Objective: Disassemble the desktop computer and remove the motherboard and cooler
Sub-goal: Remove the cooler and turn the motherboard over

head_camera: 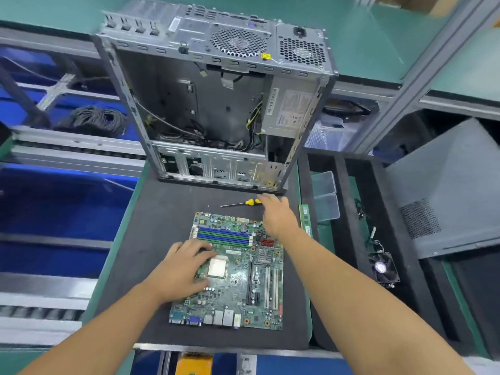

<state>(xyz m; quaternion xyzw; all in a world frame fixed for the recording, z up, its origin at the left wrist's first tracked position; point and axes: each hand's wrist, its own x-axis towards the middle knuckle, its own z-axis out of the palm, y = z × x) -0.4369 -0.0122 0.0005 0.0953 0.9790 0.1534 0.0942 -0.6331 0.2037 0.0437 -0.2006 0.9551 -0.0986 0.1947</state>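
Note:
The green motherboard (243,277) lies flat on the black mat (162,217) in front of me, its bare CPU (217,266) showing with no cooler on it. My left hand (181,269) rests flat on the board's left side beside the CPU, fingers relaxed. My right hand (276,215) hovers over the board's far right corner, fingers straight, reaching toward the yellow-handled screwdriver (243,203) and not touching it. The open desktop case (216,104) stands at the far end of the mat, its power supply (289,112) and loose cables still inside.
A RAM stick (305,220) lies at the mat's right edge. Right of it, a black compartment tray (341,239) holds clear plastic boxes (324,196) and a fan with cables (382,267). The grey side panel (446,201) leans at far right. Conveyor rails run along the left.

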